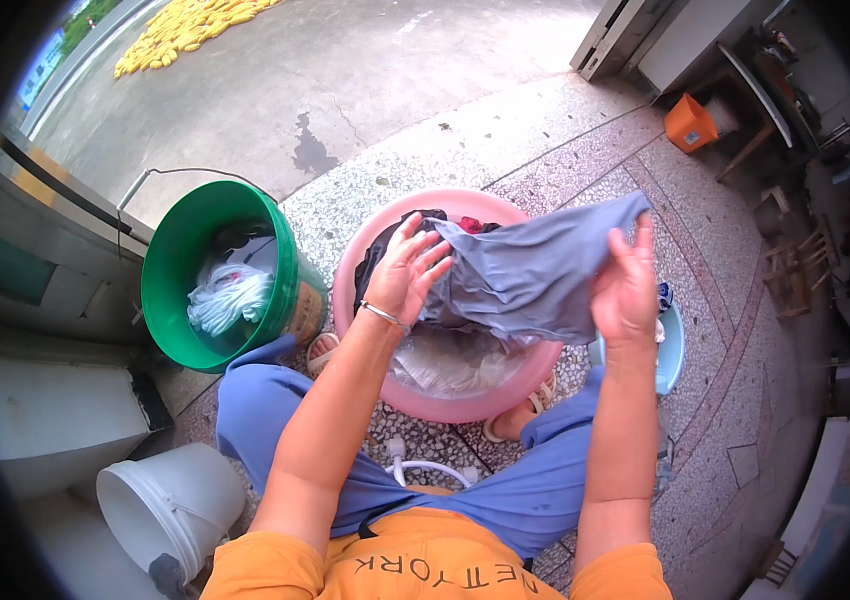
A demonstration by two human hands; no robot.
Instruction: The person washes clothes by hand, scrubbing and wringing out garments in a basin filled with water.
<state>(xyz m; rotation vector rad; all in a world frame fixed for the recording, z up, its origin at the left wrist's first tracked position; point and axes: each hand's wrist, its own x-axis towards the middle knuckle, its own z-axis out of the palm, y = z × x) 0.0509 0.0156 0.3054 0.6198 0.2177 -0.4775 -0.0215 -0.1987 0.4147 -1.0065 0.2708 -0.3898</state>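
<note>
A grey-blue cloth, which looks like a garment, is spread in the air over a pink basin. My right hand grips its right edge between thumb and fingers. At the cloth's left end, my left hand is palm up with fingers apart, the fabric lying against or just behind its fingers. Whether those fingers touch the fabric I cannot make out. Dark cloth and a bit of red fabric show inside the basin's far side. Cloudy, whitish wet material fills its near part.
A green bucket with white cloth in water stands left. A white bucket is near left, a light-blue basin right of the pink one. A low white-topped stool lies between my legs. An orange bin stands far right.
</note>
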